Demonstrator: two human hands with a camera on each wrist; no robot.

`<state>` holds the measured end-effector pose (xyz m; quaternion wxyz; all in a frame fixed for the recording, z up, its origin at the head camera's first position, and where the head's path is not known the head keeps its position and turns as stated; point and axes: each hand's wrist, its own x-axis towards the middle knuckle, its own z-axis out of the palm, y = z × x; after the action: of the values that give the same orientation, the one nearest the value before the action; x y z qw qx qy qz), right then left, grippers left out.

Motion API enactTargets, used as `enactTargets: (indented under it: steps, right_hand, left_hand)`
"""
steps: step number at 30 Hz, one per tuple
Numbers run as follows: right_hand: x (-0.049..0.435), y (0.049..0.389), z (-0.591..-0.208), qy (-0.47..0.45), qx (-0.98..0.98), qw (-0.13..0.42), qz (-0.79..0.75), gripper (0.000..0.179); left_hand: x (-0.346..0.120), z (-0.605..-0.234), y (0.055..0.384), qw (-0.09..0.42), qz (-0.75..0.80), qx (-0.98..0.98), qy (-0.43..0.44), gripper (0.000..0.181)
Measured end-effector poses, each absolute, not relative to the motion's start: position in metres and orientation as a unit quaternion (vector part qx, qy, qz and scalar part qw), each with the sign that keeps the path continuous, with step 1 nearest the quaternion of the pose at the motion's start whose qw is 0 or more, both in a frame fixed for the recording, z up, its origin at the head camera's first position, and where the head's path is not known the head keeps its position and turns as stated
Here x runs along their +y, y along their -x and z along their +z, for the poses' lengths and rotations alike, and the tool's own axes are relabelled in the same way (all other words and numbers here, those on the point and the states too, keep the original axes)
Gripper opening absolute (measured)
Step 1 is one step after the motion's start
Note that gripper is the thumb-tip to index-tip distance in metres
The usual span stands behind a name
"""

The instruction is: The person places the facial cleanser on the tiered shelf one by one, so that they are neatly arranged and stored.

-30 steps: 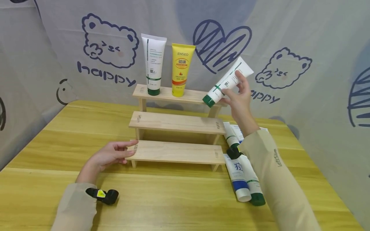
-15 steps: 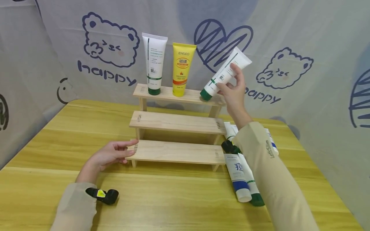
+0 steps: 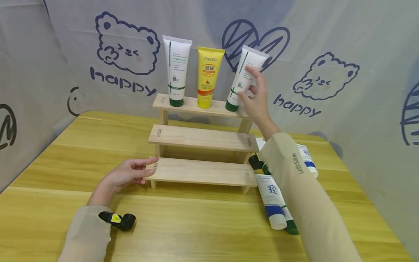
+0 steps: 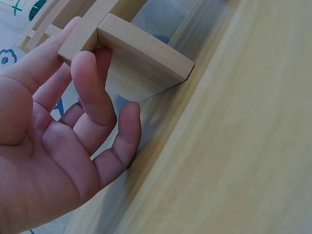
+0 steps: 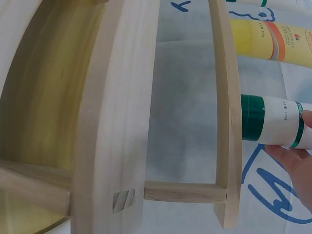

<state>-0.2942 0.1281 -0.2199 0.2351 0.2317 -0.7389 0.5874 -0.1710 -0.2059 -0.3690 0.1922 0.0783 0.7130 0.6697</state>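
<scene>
My right hand grips a white tube with a green cap by its side, thumb in front. The tube leans slightly right, its cap right at the top step of the wooden stand. In the right wrist view the green cap meets that step's edge. To its left on the same step stand a yellow tube and another white tube with a green cap, both upright. My left hand pinches the left end of the lowest step; in the left wrist view its fingers curl at the board's corner.
Right of the stand, several tubes lie on the wooden table, among them a white and blue tube over a green-capped one. My right sleeve hides part of them. A printed cloth hangs behind the table.
My right hand has moved left, bringing the white tube from a steep slant to nearly upright, with its cap down at the top step. The left hand keeps its hold on the stand.
</scene>
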Motion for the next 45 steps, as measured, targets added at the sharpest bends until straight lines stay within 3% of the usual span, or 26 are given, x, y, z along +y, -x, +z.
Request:
enactTargets:
  steps: [9,27,34,45]
  right_hand:
    - [0.125,0.278,-0.21,-0.238,-0.774,0.181,0.559,0.078]
    - [0.13,0.266,-0.21,-0.261,-0.747,0.175,0.585,0.083]
    - [0.142,0.272,-0.224,-0.222,-0.746,0.199,0.596,0.077]
    - [0.157,0.271,-0.239,-0.211,-0.748,0.239,0.581,0.043]
  left_hand:
    - [-0.204,-0.368,0.171,0.194,0.671,0.711,-0.079,0.057]
    - [-0.203,-0.37,0.174,0.196,0.673,0.709,-0.083,0.056]
    - [-0.205,-0.372,0.173,0.192,0.677,0.706,-0.082,0.057]
    - [-0.206,-0.373,0.172,0.196,0.682,0.699,-0.088,0.056]
